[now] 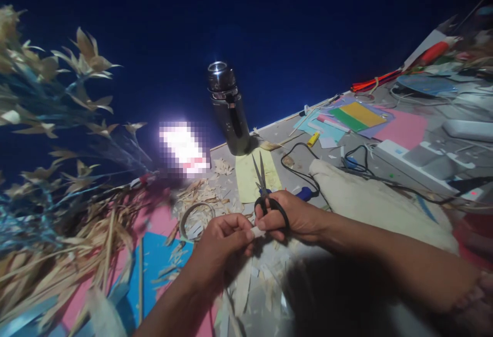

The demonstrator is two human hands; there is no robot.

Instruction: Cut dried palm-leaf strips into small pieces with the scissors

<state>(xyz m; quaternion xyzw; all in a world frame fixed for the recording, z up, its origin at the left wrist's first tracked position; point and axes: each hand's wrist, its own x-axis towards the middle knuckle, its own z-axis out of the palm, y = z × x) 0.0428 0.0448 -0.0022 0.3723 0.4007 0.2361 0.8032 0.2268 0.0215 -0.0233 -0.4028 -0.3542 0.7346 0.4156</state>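
Observation:
Between the fingertips of my left hand (225, 242) is a small pale strip (257, 232), pinched at its left end. My right hand (295, 216) holds a pair of black-handled scissors (261, 175), blades pointing up and away over a yellow paper sheet (244, 178). The right fingers and thumb come close to the strip's other end; whether they grip it too I cannot tell. Below both hands lie pale dry husk scraps (246, 283). A roll of tape (197, 220) rests just left of my left hand.
A dark thermos (231, 116) stands at the back beside a bright, blurred-out screen. Dried flower stems (88, 95) and husk strips (103, 244) fill the left. To the right are a cream cloth bundle (370, 203), a white power strip (408, 165), cables and coloured papers (404, 126).

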